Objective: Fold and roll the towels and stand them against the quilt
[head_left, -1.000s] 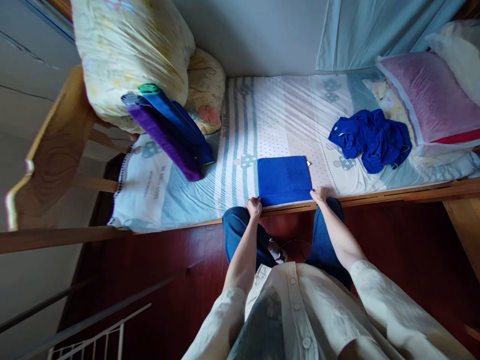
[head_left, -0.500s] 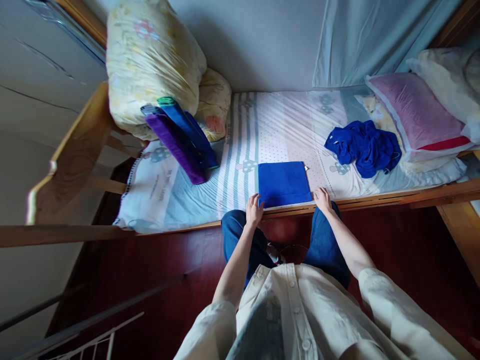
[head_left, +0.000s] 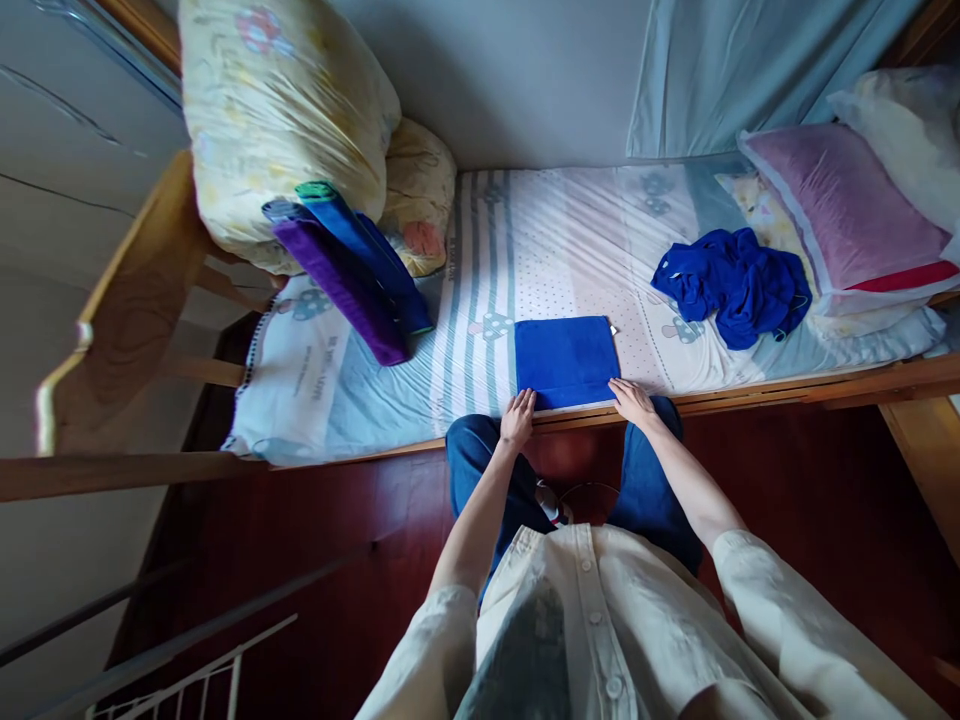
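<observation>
A folded blue cloth [head_left: 566,358], squared into a flat rectangle, lies at the bed's near edge. A small white tag pokes out on its right side. My left hand [head_left: 517,418] rests its outstretched fingers on the near left corner of the cloth. At the near right corner, my right hand [head_left: 634,402] lays its fingers on the edge in the same way. Both thumbs are hard to make out. Off to the right lies a crumpled blue garment [head_left: 733,285], and to the left a purple cloth roll [head_left: 341,290] leans beside blue cloth rolls [head_left: 371,255].
The bed [head_left: 555,235] has a patterned sheet and a wooden front rail [head_left: 757,397]. A large yellow bedding bundle [head_left: 292,120] stands at the left, above a wooden headboard [head_left: 127,310]. Pink pillows [head_left: 847,205] sit at the right. A metal rack [head_left: 202,680] is at lower left.
My hands have moved inward from beside the folded cloth onto its two near corners. The camera view has shifted slightly; the cloth still lies flat.
</observation>
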Demonstrator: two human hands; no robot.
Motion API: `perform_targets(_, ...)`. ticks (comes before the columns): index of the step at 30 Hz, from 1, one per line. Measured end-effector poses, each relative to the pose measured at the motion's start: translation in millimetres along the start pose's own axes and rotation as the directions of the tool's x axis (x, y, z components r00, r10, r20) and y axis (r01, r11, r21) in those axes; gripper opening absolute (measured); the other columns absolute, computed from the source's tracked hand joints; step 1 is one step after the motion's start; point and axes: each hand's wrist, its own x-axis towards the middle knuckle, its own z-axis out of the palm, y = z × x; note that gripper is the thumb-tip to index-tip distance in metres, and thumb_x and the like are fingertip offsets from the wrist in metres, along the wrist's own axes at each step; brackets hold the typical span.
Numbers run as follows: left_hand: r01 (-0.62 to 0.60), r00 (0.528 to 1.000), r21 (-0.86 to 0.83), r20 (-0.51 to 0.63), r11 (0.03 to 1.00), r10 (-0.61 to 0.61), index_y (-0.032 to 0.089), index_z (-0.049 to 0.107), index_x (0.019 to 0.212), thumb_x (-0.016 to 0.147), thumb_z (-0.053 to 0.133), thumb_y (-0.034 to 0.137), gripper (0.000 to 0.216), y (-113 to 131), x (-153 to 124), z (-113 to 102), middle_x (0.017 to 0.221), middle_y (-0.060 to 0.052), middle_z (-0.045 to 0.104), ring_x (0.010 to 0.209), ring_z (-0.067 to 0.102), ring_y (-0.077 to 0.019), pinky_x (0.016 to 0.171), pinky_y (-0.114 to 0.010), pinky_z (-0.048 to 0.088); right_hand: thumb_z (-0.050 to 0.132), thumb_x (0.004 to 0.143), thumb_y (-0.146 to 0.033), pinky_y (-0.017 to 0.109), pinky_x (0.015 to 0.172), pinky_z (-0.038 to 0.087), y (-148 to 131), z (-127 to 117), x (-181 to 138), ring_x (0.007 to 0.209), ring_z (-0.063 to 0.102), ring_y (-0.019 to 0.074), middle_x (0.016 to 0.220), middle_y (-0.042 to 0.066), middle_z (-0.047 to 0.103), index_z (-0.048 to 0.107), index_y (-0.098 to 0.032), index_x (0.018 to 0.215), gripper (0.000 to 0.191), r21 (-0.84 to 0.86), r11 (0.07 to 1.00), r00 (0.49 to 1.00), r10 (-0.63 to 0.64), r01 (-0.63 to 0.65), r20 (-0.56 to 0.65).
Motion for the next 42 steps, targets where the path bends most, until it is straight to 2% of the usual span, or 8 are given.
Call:
perform_targets(5, -0.007, 1.000, 0.018, 0.003, 1.000, 0.007, 0.012, 0.045, 0.157, 0.090, 0.038, 0.006, 0.068, -1.5, 7.2, 3.3, 0.157, -0.019, 0.051, 0.152, 0.041, -0.0292, 0.128, -0.051, 0.027, 0.046, 0.090, 0.000, 0.044, 0.124, 0.040, 1.6, 4.0, 7.2, 0.147, 0.049, 0.0250, 0.153, 0.016, 0.056, 0.061, -0.012, 0.145, 0.058, -0.023, 1.000, 1.000, 0.013, -0.013, 0.027)
perform_targets(10, -0.021, 1.000, 0.013, 0.013, 1.000, 0.021, 0.011, 0.049, 0.153, 0.092, 0.037, 0.007, 0.063, -2.9, 9.7, -0.1, 0.155, -0.021, 0.053, 0.149, 0.045, -0.0311, 0.127, -0.050, 0.028, 0.047, 0.089, 0.004, 0.044, 0.123, 0.043, 3.7, 3.3, 8.1, 0.143, 0.054, 0.0235, 0.151, 0.010, 0.060, 0.065, -0.020, 0.141, 0.061, 0.013, 0.998, 0.998, 0.069, -0.069, 0.011)
perform_targets(18, -0.019, 0.999, 0.037, 0.033, 0.999, 0.018, 0.018, 0.052, 0.152, 0.091, 0.039, 0.005, 0.064, 0.1, -3.8, -6.2, 0.147, -0.017, 0.062, 0.142, 0.054, -0.0289, 0.127, -0.052, 0.028, 0.051, 0.086, 0.007, 0.039, 0.118, 0.048, -0.6, -4.1, -4.2, 0.133, 0.064, 0.0241, 0.141, 0.004, 0.068, 0.074, -0.026, 0.131, 0.060, 0.064, 0.991, 0.993, 0.118, -0.120, 0.024)
perform_targets(24, -0.001, 1.000, 0.026, 0.028, 1.000, 0.001, 0.019, 0.063, 0.140, 0.090, 0.039, 0.002, 0.059, 8.2, -21.9, -8.1, 0.142, -0.017, 0.065, 0.135, 0.059, -0.0279, 0.125, -0.048, 0.032, 0.058, 0.091, -0.004, 0.038, 0.112, 0.052, -5.4, -10.9, -22.9, 0.122, 0.070, 0.0288, 0.131, 0.006, 0.074, 0.076, -0.029, 0.129, 0.049, 0.083, 0.975, 0.977, 0.203, -0.208, 0.057)
perform_targets(30, 0.001, 1.000, 0.015, 0.019, 1.000, -0.001, 0.020, 0.067, 0.136, 0.089, 0.042, 0.002, 0.056, 16.1, -31.0, -12.9, 0.140, -0.016, 0.067, 0.132, 0.061, -0.0283, 0.122, -0.046, 0.037, 0.060, 0.092, -0.009, 0.036, 0.110, 0.052, -5.9, -15.2, -29.4, 0.124, 0.067, 0.0276, 0.128, 0.006, 0.075, 0.076, -0.030, 0.129, 0.045, 0.103, 0.970, 0.975, 0.214, -0.220, 0.068)
perform_targets(33, 0.085, 0.996, -0.043, 0.025, 0.995, -0.084, 0.020, 0.069, 0.134, 0.084, 0.046, -0.001, 0.058, 16.1, -28.5, -19.2, 0.134, -0.015, 0.070, 0.126, 0.066, -0.0283, 0.118, -0.043, 0.043, 0.057, 0.093, -0.009, 0.036, 0.106, 0.053, -6.6, -17.3, -24.6, 0.123, 0.068, 0.0279, 0.127, 0.008, 0.075, 0.077, -0.028, 0.128, 0.044, 0.121, 0.960, 0.966, 0.244, -0.253, 0.082)
perform_targets(37, 0.235, 0.971, -0.180, -0.011, 0.955, -0.241, 0.017, 0.069, 0.134, 0.082, 0.050, 0.001, 0.058, 12.7, -20.6, -28.5, 0.122, -0.013, 0.076, 0.117, 0.071, -0.0286, 0.109, -0.040, 0.051, 0.060, 0.091, -0.010, 0.034, 0.104, 0.053, -1.1, -18.2, -13.2, 0.117, 0.071, 0.0255, 0.121, 0.008, 0.078, 0.078, -0.024, 0.122, 0.039, 0.246, 0.935, 0.965, 0.261, -0.258, 0.020)
perform_targets(42, 0.334, 0.916, -0.411, -0.071, 0.848, -0.396, 0.017, 0.071, 0.124, 0.088, 0.058, 0.015, 0.039, 7.6, -8.2, -34.9, 0.115, -0.011, 0.078, 0.114, 0.072, -0.0271, 0.107, -0.039, 0.052, 0.064, 0.091, -0.023, 0.033, 0.090, 0.058, 15.0, -10.9, 0.8, 0.094, 0.074, 0.0225, 0.104, 0.010, 0.080, 0.077, -0.016, 0.113, 0.026, 0.468, 0.856, 0.953, 0.290, -0.220, -0.083)
